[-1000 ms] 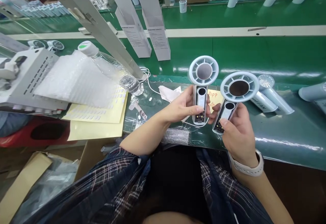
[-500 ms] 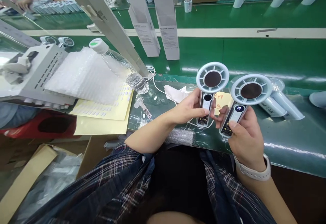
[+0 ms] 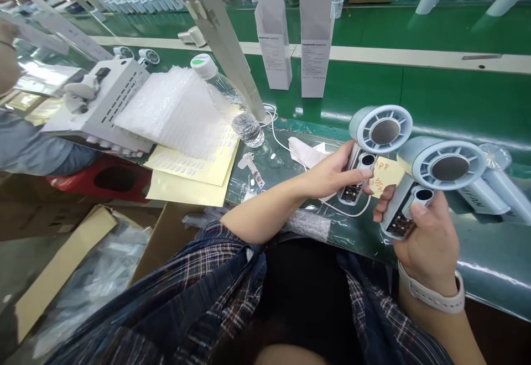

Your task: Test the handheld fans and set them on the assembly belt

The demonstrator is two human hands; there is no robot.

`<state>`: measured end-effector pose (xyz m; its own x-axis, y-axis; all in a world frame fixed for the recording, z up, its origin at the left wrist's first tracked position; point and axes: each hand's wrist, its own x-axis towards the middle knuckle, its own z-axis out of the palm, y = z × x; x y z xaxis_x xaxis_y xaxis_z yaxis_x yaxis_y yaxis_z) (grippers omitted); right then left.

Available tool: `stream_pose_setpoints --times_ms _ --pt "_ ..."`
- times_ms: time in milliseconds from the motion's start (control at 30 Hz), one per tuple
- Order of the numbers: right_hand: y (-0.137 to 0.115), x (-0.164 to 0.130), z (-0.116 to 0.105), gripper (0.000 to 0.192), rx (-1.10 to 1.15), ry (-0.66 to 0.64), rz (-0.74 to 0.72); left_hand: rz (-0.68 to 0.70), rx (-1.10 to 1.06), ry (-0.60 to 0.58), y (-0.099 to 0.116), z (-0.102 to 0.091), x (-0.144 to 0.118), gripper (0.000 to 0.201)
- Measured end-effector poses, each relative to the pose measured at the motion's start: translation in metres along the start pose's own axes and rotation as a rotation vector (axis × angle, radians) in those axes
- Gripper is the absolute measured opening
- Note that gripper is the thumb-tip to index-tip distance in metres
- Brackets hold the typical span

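Gripped in each hand, one fan: left hand [image 3: 332,174] wrapped round the handle of the left fan [image 3: 370,146], thumb laid across its front just below the round window; right hand [image 3: 427,238] closed on the handle of the right fan [image 3: 431,180], thumb pressed near the small dark display. Both grips narrow, fingers curled fully round the handles, nothing else held. Both fans raised above the counter [image 3: 489,254], heads tilted up and to the right, hubs facing the camera. Left fan just beside the right fan, apart but close; yellow note [image 3: 388,172] on the counter behind and between the two.

Risks, as a judgement: heads close enough to knock together with a small turn of either wrist; circuit board bare at the foot of each handle, so a slipping finger could touch or smear it. White cable [image 3: 286,146] looped on the counter left of the left fan and running under the left hand, likely to snag a handle set down there. Bottle [image 3: 232,105] lying tilted on the bubble wrap [image 3: 174,105], well left of the left fan, could roll toward the sticker sheets [image 3: 199,168] if the counter is jarred. More pale fans [image 3: 493,188] lying right of the right fan, near enough to be bumped by the right elbow or head.
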<state>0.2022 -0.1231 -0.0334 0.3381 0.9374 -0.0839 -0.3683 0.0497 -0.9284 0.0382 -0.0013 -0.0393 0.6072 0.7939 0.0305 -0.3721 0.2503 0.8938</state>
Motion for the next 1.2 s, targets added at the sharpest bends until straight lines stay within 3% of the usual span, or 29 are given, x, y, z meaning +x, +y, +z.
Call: stream_pose_setpoints --times_ms 133,433,600,767,1000,1200 --pt "0.000 -0.001 0.001 0.043 0.031 -0.008 0.007 0.074 0.160 -0.145 -0.003 -0.003 -0.001 0.068" --pt "0.000 -0.005 -0.001 0.037 0.001 -0.033 -0.023 0.129 0.218 -0.184 -0.008 -0.007 -0.001 0.066" --pt "0.002 -0.005 -0.001 0.030 0.020 -0.032 -0.040 0.095 0.171 -0.126 -0.008 -0.006 0.000 0.066" --pt "0.003 -0.005 0.001 0.029 0.026 -0.033 -0.045 0.016 0.004 -0.249 0.000 -0.001 -0.008 0.064" --pt "0.002 -0.006 -0.001 0.028 0.044 -0.034 -0.038 0.025 0.092 -0.203 0.000 -0.003 -0.004 0.061" --pt "0.001 -0.006 -0.001 0.030 0.060 -0.052 -0.046 0.038 0.100 -0.239 0.003 -0.002 -0.004 0.054"
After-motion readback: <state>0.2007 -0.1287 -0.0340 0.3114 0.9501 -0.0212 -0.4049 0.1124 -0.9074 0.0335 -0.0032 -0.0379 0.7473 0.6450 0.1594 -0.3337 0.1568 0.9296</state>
